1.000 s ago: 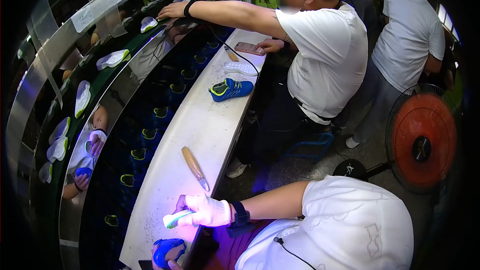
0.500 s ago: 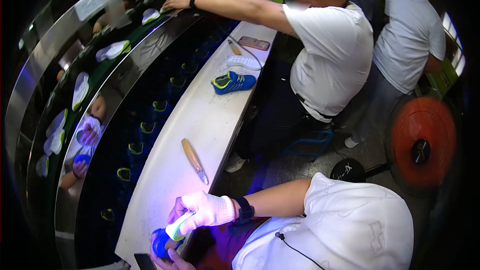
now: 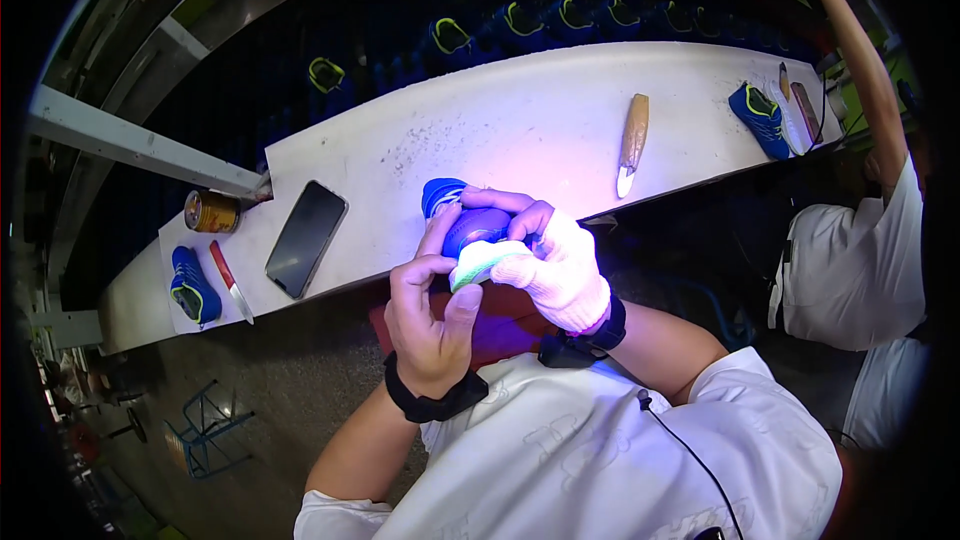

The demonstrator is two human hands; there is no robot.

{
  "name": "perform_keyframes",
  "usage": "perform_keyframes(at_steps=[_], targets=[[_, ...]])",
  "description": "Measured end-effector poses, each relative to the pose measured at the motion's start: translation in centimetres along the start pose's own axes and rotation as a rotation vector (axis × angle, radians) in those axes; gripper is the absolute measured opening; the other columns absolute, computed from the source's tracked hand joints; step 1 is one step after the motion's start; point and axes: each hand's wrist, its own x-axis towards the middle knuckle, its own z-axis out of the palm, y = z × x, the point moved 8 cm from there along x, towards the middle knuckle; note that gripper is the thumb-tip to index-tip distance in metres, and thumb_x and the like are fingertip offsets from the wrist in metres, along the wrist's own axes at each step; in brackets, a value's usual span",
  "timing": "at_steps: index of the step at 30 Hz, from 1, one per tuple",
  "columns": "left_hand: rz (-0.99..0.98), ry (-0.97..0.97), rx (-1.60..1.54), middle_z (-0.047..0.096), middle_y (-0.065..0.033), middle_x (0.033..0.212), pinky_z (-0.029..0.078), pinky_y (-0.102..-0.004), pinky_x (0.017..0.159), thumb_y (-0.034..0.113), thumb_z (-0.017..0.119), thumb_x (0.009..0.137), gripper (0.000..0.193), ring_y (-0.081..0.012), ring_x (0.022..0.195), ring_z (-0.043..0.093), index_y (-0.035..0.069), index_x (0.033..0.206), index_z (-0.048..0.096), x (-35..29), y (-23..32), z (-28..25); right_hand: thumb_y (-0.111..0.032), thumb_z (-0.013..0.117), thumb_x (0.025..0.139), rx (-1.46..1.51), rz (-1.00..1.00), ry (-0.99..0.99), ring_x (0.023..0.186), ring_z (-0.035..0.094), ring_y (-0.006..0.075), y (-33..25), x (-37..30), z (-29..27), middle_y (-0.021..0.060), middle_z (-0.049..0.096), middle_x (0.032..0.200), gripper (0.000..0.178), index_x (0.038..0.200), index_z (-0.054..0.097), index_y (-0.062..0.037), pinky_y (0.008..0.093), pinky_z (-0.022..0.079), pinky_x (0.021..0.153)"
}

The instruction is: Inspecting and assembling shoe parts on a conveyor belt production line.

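A blue shoe upper is between my hands above the front edge of the white bench, its laced end away from me. Bare, with a black band at the wrist, my left hand grips the shoe from the left, its thumb near a white and green shoe sole. The sole lies against the near end of the upper. My right hand, in a white glove that leaves some fingertips bare, pinches the sole while its forefingers reach over the shoe. Bright violet-white light falls on this hand.
On the white bench lie a wooden-handled knife, a phone, a red-handled knife, a can and blue shoes at both ends. Behind runs a dark row of shoes. A co-worker is at the right.
My view has swung left, bringing the phone, can and red-handled knife into sight. The sole and shoe upper, partly hidden before, now show together between both hands.
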Motion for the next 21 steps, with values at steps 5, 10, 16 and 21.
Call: perform_keyframes(at_steps=[5, 10, 16, 21], targets=[[-0.022, 0.161, -0.154, 0.052, -0.0408, 0.147, 0.03, -0.0508, 0.124, 0.021, 0.069, 0.104, 0.034, -0.0425, 0.148, 0.046, 0.003, 0.112, 0.041, -1.1, -1.1, 0.5, -0.005, 0.083, 0.087, -0.134, -0.089, 0.044, 0.136, 0.058, 0.0349, 0.2, -1.0, -0.1, 0.0295, 0.061, 0.143, 0.025, 0.095, 0.06, 0.0013, 0.0481, 0.046, 0.114], [0.035, 0.113, -0.153, 0.053, -0.0413, 0.146, 0.027, -0.0555, 0.125, 0.015, 0.073, 0.101, 0.036, -0.0456, 0.148, 0.044, 0.004, 0.11, 0.04, -1.5, -0.8, 0.0, -0.007, 0.085, 0.086, -0.23, -0.197, 0.022, 0.136, 0.058, 0.0381, 0.5, -1.5, -0.2, 0.0278, 0.064, 0.14, 0.028, 0.096, 0.06, -0.0008, 0.0519, 0.041, 0.118], [-0.139, 0.158, -0.286, 0.062, -0.0334, 0.138, 0.034, -0.0528, 0.123, 0.015, 0.071, 0.102, 0.03, -0.0393, 0.142, 0.053, 0.003, 0.113, 0.047, -1.3, -0.8, -1.3, -0.011, 0.091, 0.081, -0.54, -0.255, -0.11, 0.128, 0.067, 0.0377, -0.8, -0.6, 0.4, 0.025, 0.07, 0.129, 0.037, 0.095, 0.057, -0.0075, 0.0552, 0.048, 0.113], [-0.083, -0.066, 0.152, 0.067, -0.0201, 0.124, 0.041, -0.0476, 0.112, 0.034, 0.055, 0.111, 0.038, -0.031, 0.121, 0.058, -0.002, 0.115, 0.065, 0.6, 0.3, -1.4, -0.017, 0.099, 0.071, -0.71, -0.242, -0.13, 0.118, 0.072, 0.0356, -1.5, 0.3, 1.0, 0.0195, 0.072, 0.124, 0.038, 0.076, 0.062, -0.0071, 0.0463, 0.058, 0.1]])
